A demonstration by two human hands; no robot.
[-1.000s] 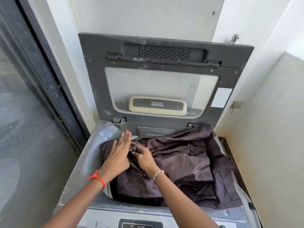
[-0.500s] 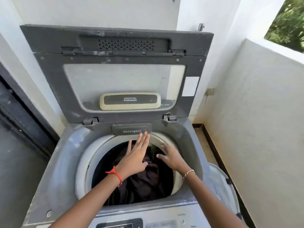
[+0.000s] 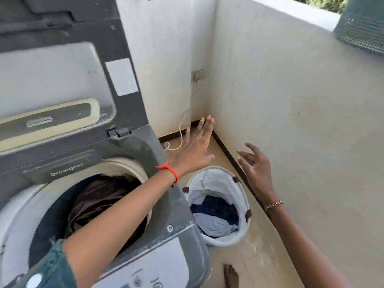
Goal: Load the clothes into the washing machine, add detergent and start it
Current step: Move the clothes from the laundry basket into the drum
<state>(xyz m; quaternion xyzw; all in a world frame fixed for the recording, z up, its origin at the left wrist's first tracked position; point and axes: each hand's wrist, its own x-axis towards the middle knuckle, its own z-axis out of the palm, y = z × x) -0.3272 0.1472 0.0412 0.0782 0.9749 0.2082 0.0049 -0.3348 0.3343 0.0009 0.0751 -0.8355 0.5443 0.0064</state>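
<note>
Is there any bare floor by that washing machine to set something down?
Yes: bare floor lies between the laundry basket and the right wall, and in the far corner beyond both hands, beside a loose cord. Crowded: the basket sits tight beside the washing machine, and a foot stands below it.

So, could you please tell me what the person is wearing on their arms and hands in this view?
The left hand is bare, with a red thread band tied at the wrist and a teal sleeve near the shoulder. The right hand is also bare, with a thin gold-coloured chain bracelet at the wrist. No rings or gloves are visible.
</note>
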